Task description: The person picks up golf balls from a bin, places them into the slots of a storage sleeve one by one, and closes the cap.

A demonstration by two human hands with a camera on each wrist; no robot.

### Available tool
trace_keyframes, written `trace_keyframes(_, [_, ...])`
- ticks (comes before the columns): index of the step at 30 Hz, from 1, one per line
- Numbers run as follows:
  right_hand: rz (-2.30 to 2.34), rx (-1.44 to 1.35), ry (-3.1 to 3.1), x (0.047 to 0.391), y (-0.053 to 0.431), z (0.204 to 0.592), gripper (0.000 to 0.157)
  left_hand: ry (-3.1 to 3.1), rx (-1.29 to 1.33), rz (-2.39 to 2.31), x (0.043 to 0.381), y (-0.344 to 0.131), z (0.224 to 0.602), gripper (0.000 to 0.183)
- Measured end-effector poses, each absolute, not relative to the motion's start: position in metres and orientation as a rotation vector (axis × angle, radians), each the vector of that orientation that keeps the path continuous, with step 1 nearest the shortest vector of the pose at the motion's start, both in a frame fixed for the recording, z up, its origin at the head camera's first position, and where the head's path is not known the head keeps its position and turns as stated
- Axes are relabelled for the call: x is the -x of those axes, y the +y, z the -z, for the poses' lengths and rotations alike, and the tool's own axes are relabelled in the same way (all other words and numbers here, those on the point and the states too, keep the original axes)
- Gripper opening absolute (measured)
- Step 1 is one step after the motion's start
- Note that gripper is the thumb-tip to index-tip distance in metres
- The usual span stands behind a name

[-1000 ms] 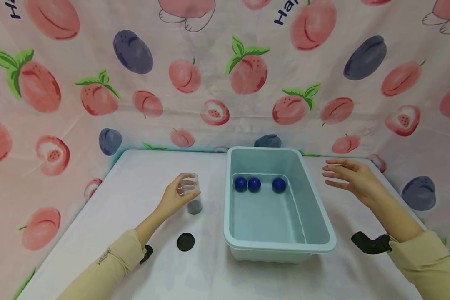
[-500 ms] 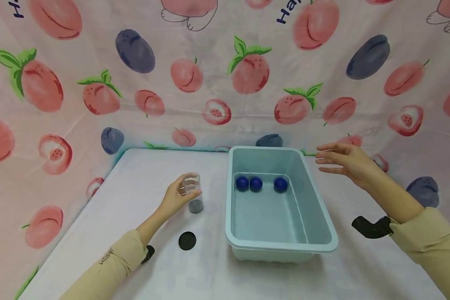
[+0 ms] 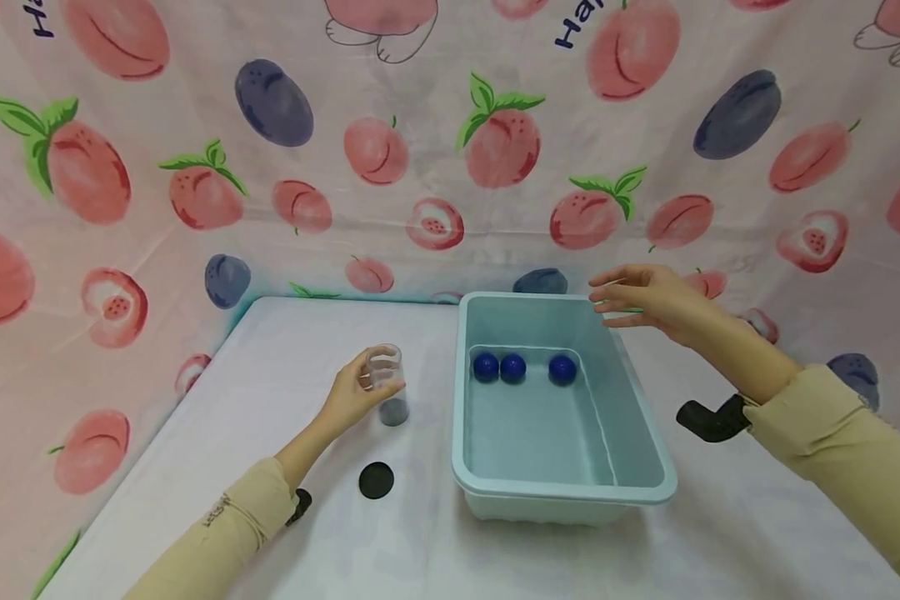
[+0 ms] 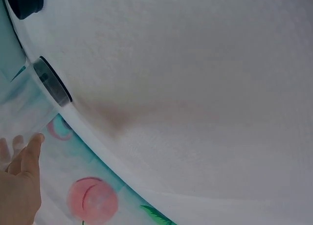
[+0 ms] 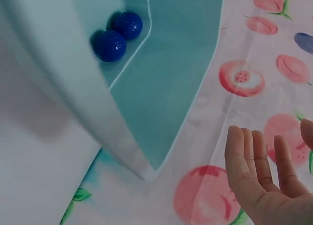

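My left hand (image 3: 352, 396) grips a clear cylindrical container (image 3: 392, 392) round its upper part. It stands upright on the table, its bottom grey. In the left wrist view, the container's dark-rimmed base (image 4: 53, 82) shows past the fingers (image 4: 33, 151). My right hand (image 3: 648, 300) hovers over the far right corner of a pale blue tub (image 3: 461, 417), fingers extended and holding nothing. Three dark blue balls lie on the tub floor near its far wall: a left ball (image 3: 486, 367), a middle one beside it, and a right ball (image 3: 562, 369) apart from them.
A black disc (image 3: 377, 480) lies on the white table (image 3: 412, 542) in front of the container, left of the tub. Behind the table hangs a fruit-print cloth (image 3: 390, 217). The tub's raised rim (image 3: 562, 492) runs around its open top.
My right hand has moved up and left, from beyond the tub's right side to above its far right corner. My left hand keeps its grip on the container, and the balls lie unchanged.
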State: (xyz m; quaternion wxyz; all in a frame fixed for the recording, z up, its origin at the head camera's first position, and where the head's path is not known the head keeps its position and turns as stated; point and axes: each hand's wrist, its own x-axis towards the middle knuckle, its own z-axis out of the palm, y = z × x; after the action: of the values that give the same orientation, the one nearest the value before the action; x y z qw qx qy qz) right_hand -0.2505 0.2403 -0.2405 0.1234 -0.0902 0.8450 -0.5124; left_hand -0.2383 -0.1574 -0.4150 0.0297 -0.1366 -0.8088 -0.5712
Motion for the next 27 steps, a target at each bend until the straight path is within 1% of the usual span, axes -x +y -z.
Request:
trace_keyframes(3, [1.44,0.282,2.477,0.255,0.23,0.237,0.046,-2.502,0.415,1.764,0.238,-0.157,0.415,0.048])
trace_keyframes(7, [1.374,0.289,2.469,0.261,0.217,0.235,0.05,-2.516,0.409,1.745,0.238,-0.157,0.414,0.048])
trace_keyframes(13, [1.284,0.269,2.469,0.271,0.198,0.243,0.046,-2.517,0.426,1.719,0.237,-0.157,0.414,0.047])
trace_keyframes(16, [1.264,0.274,2.455,0.275,0.191,0.249,0.044,-2.524,0.43,1.719,0.23,-0.154,0.403,0.046])
trace_keyframes(20, [1.241,0.274,2.438,0.279,0.181,0.257,0.044,-2.53,0.428,1.711,0.23,-0.154,0.403,0.046])
trace_keyframes(23, [1.226,0.255,2.437,0.283,0.176,0.263,0.043,-2.522,0.431,1.706,0.236,-0.157,0.414,0.047])
trace_keyframes(27, [1.219,0.237,2.437,0.288,0.171,0.271,0.04,-2.53,0.414,1.709,0.237,-0.157,0.414,0.047])
